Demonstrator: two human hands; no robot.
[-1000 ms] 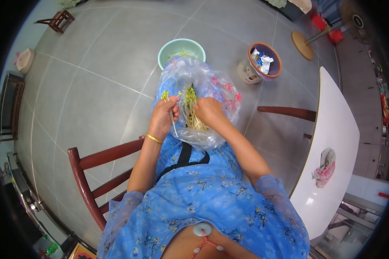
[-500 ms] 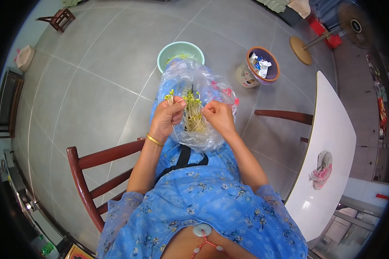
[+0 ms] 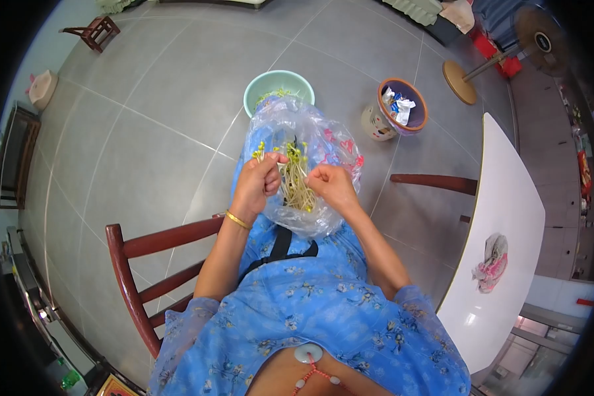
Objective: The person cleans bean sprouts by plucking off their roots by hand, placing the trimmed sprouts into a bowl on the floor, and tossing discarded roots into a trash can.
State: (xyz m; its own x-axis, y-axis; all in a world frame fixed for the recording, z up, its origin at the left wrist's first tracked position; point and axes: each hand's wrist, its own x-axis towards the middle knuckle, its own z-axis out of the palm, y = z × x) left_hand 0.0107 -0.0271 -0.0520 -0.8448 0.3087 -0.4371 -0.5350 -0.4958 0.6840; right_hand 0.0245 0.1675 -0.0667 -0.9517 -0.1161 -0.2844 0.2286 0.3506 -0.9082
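Note:
A clear plastic bag (image 3: pixel 323 223) with red print lies spread over my lap. On it rests a heap of bean sprouts (image 3: pixel 298 188) with yellow-green heads and pale stems. My left hand (image 3: pixel 260 181) is closed around a small bunch of sprouts, whose heads stick up above the fist at the heap's left side. At the heap's right edge, my right hand (image 3: pixel 334 187) is closed in a pinch, thumb against fingers. Pale stems meet its fingertips, though the pinched end is mostly hidden. Beyond my knees, a light green basin (image 3: pixel 303 82) has more sprouts in it.
A bin (image 3: pixel 378 125) with an orange rim and white wrappers stands ahead right. To the right is a white table (image 3: pixel 508 178) with a crumpled bag (image 3: pixel 492 264) on it. A standing fan (image 3: pixel 541 43) is farther off. A dark red chair (image 3: pixel 129 284) stands at my left.
My right hand has shifted slightly and stays beside the heap. The left fist has turned a little, still gripping its bunch. The whole view has tipped slightly, so things sit a bit lower.

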